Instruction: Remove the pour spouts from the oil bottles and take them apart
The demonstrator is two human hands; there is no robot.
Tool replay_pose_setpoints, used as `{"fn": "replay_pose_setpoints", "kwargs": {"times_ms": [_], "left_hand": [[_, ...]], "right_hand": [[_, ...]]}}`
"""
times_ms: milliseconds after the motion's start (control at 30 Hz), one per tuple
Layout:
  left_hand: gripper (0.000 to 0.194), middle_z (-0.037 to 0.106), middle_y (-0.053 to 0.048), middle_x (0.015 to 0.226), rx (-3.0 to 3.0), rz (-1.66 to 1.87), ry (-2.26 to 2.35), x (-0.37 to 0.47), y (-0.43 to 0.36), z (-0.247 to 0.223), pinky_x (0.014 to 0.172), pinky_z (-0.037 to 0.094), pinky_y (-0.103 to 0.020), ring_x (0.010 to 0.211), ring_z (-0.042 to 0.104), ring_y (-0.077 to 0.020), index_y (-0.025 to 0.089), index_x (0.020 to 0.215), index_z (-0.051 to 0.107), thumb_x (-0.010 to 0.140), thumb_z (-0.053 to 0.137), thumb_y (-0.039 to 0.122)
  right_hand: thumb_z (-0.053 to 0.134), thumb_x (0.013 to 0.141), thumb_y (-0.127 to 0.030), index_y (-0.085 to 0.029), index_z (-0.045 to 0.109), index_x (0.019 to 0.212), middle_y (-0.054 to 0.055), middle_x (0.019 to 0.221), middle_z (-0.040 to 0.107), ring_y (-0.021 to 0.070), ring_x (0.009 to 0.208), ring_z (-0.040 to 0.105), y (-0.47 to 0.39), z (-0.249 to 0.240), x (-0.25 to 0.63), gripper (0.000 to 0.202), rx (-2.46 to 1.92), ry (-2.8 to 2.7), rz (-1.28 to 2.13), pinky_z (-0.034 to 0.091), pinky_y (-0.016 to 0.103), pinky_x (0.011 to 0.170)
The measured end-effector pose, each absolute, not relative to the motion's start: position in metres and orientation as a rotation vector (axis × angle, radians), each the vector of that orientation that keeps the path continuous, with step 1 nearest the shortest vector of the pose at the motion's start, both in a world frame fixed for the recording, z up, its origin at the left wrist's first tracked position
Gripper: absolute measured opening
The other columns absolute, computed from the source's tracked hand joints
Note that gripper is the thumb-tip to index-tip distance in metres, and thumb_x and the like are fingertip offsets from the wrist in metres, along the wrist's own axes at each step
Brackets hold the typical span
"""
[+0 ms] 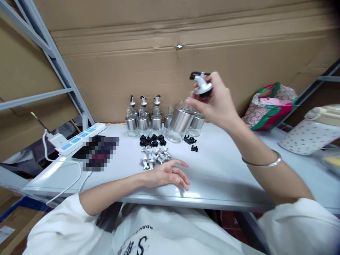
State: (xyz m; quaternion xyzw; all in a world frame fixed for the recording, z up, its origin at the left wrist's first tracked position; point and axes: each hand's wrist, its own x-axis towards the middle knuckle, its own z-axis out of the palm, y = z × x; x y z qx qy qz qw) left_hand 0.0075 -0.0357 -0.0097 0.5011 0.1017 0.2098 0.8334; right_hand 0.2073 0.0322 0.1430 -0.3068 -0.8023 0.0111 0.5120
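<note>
My right hand (217, 99) is raised, its fingers around a silver pourer spout (202, 85) with a black lever. Thumb and fingertips also grip the neck of a tilted glass bottle (180, 120) with a steel band. Whether the spout sits in that neck is hidden by the fingers. My left hand (167, 174) lies on the table near its front edge, fingers spread and holding nothing. Just beyond it is a pile of silver spout parts (152, 156). Black stoppers (152, 140) lie in rows behind that pile.
Several steel-banded bottles (143, 123) stand at the back, some with pourers fitted. Small black levers (190, 140) lie to their right. A power strip (81, 138) with cables is at left. A patterned bag (273, 106) and a dotted white container (310, 131) are at right.
</note>
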Motion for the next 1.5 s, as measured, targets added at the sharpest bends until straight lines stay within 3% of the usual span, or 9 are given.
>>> {"fn": "replay_pose_setpoints", "kwargs": {"times_ms": [200, 667, 767, 867, 1033, 1133, 1233, 1333, 1500], "left_hand": [[0.053, 0.068, -0.007, 0.086, 1.015, 0.441, 0.226, 0.007, -0.036, -0.007, 0.079, 0.043, -0.037, 0.076, 0.067, -0.0188, 0.015, 0.111, 0.052, 0.067, 0.079, 0.027], [0.050, 0.067, -0.007, 0.085, 1.030, 0.430, 0.250, 0.007, -0.034, -0.008, 0.078, 0.043, -0.037, 0.075, 0.066, -0.0192, 0.015, 0.110, 0.051, 0.069, 0.075, 0.032], [0.049, 0.067, -0.007, 0.085, 1.034, 0.425, 0.255, 0.007, -0.034, -0.010, 0.078, 0.042, -0.036, 0.075, 0.066, -0.0194, 0.015, 0.110, 0.051, 0.070, 0.074, 0.034], [0.049, 0.067, -0.006, 0.084, 1.031, 0.425, 0.265, 0.008, -0.034, -0.010, 0.078, 0.042, -0.036, 0.075, 0.066, -0.0195, 0.016, 0.110, 0.050, 0.071, 0.072, 0.037], [0.056, 0.067, -0.006, 0.082, 0.989, 0.462, 0.289, 0.009, -0.034, -0.006, 0.076, 0.042, -0.037, 0.071, 0.065, -0.0203, 0.018, 0.111, 0.047, 0.075, 0.060, 0.059], [0.059, 0.065, -0.005, 0.084, 0.986, 0.491, 0.311, 0.010, -0.034, -0.006, 0.074, 0.042, -0.036, 0.071, 0.063, -0.0196, 0.019, 0.107, 0.050, 0.074, 0.054, 0.068], [0.065, 0.062, -0.006, 0.086, 1.015, 0.473, 0.346, 0.011, -0.034, -0.007, 0.074, 0.042, -0.033, 0.071, 0.060, -0.0170, 0.013, 0.089, 0.059, 0.071, 0.050, 0.075], [0.062, 0.061, -0.006, 0.079, 1.033, 0.503, 0.414, 0.014, -0.036, -0.008, 0.071, 0.041, -0.032, 0.067, 0.058, -0.0156, 0.012, 0.075, 0.057, 0.071, 0.053, 0.074], [0.059, 0.048, 0.003, 0.059, 1.040, 0.546, 0.464, 0.015, -0.040, -0.002, 0.063, 0.038, -0.029, 0.056, 0.050, -0.0123, 0.015, 0.072, 0.049, 0.071, 0.051, 0.074]], "right_hand": [[0.061, 0.076, -0.021, -0.015, 0.048, 0.112, 0.004, 0.078, 0.063, 0.0181, 0.068, 0.059, 0.088, 0.111, 0.187, 0.039, -0.953, -2.020, -0.094, 0.045, 0.030, 0.065], [0.050, 0.084, -0.016, -0.011, 0.049, 0.113, 0.017, 0.106, 0.066, 0.0243, 0.084, 0.061, 0.131, 0.077, 0.170, 0.030, -1.042, -2.189, -0.243, 0.042, 0.031, 0.070], [0.050, 0.086, -0.020, -0.010, 0.050, 0.111, 0.018, 0.107, 0.066, 0.0261, 0.086, 0.061, 0.129, 0.077, 0.172, 0.028, -1.088, -2.172, -0.278, 0.042, 0.032, 0.070], [0.048, 0.089, -0.034, -0.011, 0.050, 0.111, 0.019, 0.108, 0.064, 0.0286, 0.089, 0.061, 0.113, 0.081, 0.174, 0.032, -1.096, -2.063, -0.316, 0.043, 0.034, 0.070], [0.026, 0.097, -0.041, -0.012, 0.050, 0.108, 0.013, 0.088, 0.066, 0.0237, 0.075, 0.061, 0.046, 0.072, 0.181, 0.038, -0.886, -1.999, -0.288, 0.042, 0.032, 0.065], [0.035, 0.096, -0.042, -0.015, 0.056, 0.087, 0.006, 0.068, 0.060, 0.0171, 0.061, 0.054, 0.003, 0.050, 0.185, 0.035, -0.672, -2.156, -0.421, 0.036, 0.027, 0.058], [0.047, 0.093, -0.042, -0.017, 0.054, 0.071, -0.001, 0.052, 0.052, 0.0110, 0.046, 0.042, -0.021, 0.030, 0.185, 0.035, -0.548, -2.221, -0.526, 0.029, 0.024, 0.051], [0.049, 0.091, -0.044, -0.017, 0.052, 0.065, -0.002, 0.051, 0.051, 0.0101, 0.044, 0.039, -0.025, 0.021, 0.185, 0.038, -0.505, -2.256, -0.608, 0.028, 0.025, 0.048], [0.038, 0.095, -0.045, -0.016, 0.058, 0.073, 0.001, 0.054, 0.055, 0.0126, 0.048, 0.048, -0.017, 0.026, 0.196, 0.042, -0.386, -2.298, -0.571, 0.032, 0.026, 0.049]]}}
